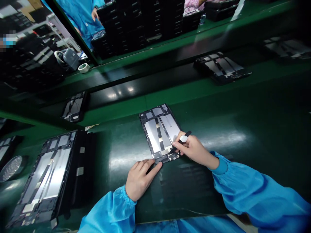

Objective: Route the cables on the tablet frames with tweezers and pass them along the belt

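An opened tablet (pixel 151 131) lies flat on the green bench in front of me, its metal plates, black frame and ribbon cables exposed. My left hand (pixel 141 178) rests at its near left corner, with thumb and forefinger apart and their tips touching the lower edge. My right hand (pixel 191 149) is closed around black tweezers (pixel 188 133), whose tip points down at the lower right part of the tablet. A white patch shows by the right forefinger; I cannot tell what it is. The fingers hide part of the tablet's right edge.
At left stands a stack of opened tablets (pixel 50 168) beside a round metal dish (pixel 11 169). Further tablets (pixel 222 67) lie along the dark strip behind. A tape roll (pixel 84 68) sits on the ledge. Beyond tall black stacks (pixel 143 26), a co-worker's hand (pixel 94 14) shows.
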`<act>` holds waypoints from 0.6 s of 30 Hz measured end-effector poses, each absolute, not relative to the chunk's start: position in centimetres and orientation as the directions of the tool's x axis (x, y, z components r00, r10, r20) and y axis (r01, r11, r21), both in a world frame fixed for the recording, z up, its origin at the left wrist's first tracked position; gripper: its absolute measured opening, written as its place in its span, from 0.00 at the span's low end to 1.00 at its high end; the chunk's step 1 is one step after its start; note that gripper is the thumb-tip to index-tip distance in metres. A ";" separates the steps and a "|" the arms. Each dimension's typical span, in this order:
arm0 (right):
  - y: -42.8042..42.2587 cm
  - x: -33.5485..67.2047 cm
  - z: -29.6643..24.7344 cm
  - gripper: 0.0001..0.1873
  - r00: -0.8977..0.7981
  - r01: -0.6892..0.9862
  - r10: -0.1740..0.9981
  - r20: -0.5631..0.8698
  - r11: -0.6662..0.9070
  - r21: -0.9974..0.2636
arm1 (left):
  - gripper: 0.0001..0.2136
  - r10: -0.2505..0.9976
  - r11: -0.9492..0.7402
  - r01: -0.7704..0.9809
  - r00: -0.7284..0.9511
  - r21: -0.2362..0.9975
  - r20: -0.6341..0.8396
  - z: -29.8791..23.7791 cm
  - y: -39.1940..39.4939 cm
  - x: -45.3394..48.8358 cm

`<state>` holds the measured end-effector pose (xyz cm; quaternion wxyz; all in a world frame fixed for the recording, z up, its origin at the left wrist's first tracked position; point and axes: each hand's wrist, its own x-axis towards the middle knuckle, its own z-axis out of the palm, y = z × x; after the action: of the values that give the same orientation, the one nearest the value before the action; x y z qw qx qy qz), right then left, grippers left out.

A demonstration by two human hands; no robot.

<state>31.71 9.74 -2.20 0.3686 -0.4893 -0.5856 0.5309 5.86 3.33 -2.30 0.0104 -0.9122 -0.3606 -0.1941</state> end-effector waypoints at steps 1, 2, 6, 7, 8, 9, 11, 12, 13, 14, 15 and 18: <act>9.7 31.7 -2.2 0.12 -0.247 0.178 0.965 -0.087 -0.043 -0.983 | 0.16 0.651 -0.741 0.663 0.675 0.102 0.348 -2.3 3.4 5.9; 9.7 31.7 -2.2 0.12 -0.245 0.175 0.965 -0.088 -0.045 -0.984 | 0.16 0.649 -0.743 0.663 0.679 0.093 0.344 -2.3 3.4 5.9; 9.7 31.6 -2.1 0.12 -0.241 0.168 0.966 -0.089 -0.049 -0.984 | 0.16 0.641 -0.748 0.656 0.674 0.102 0.366 -2.4 3.3 5.5; 9.7 31.6 -2.1 0.12 -0.240 0.168 0.967 -0.086 -0.046 -0.985 | 0.16 0.639 -0.749 0.654 0.674 0.104 0.371 -2.4 3.3 5.4; 9.7 31.6 -2.2 0.12 -0.240 0.166 0.967 -0.082 -0.043 -0.985 | 0.16 0.638 -0.750 0.654 0.674 0.102 0.371 -2.4 3.3 5.4; 9.7 31.6 -2.2 0.12 -0.240 0.164 0.968 -0.079 -0.040 -0.986 | 0.16 0.638 -0.749 0.656 0.676 0.095 0.369 -2.5 3.3 5.4; 9.8 31.6 -2.2 0.12 -0.240 0.159 0.968 -0.074 -0.036 -0.987 | 0.17 0.639 -0.746 0.662 0.681 0.072 0.358 -2.4 3.3 5.5; 9.8 31.7 -2.1 0.12 -0.238 0.158 0.969 -0.072 -0.035 -0.987 | 0.17 0.640 -0.744 0.666 0.684 0.061 0.350 -2.4 3.4 5.6; 9.8 31.7 -2.1 0.12 -0.237 0.159 0.969 -0.071 -0.033 -0.987 | 0.17 0.643 -0.741 0.670 0.684 0.053 0.345 -2.4 3.4 5.7; 9.8 31.7 -2.1 0.12 -0.234 0.160 0.970 -0.069 -0.032 -0.987 | 0.17 0.646 -0.738 0.673 0.682 0.049 0.343 -2.3 3.4 5.8; 9.8 31.6 -2.1 0.12 -0.232 0.160 0.970 -0.068 -0.031 -0.987 | 0.17 0.648 -0.735 0.676 0.679 0.049 0.345 -2.3 3.4 5.8; 9.6 31.5 -2.1 0.13 -0.231 0.146 0.970 -0.075 -0.041 -0.988 | 0.17 0.647 -0.735 0.675 0.672 0.060 0.361 -2.3 3.3 5.9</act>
<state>31.45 9.63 -2.12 0.3859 -0.4852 -0.5748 0.5341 5.85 3.28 -2.31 0.0393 -0.9135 -0.3619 -0.1818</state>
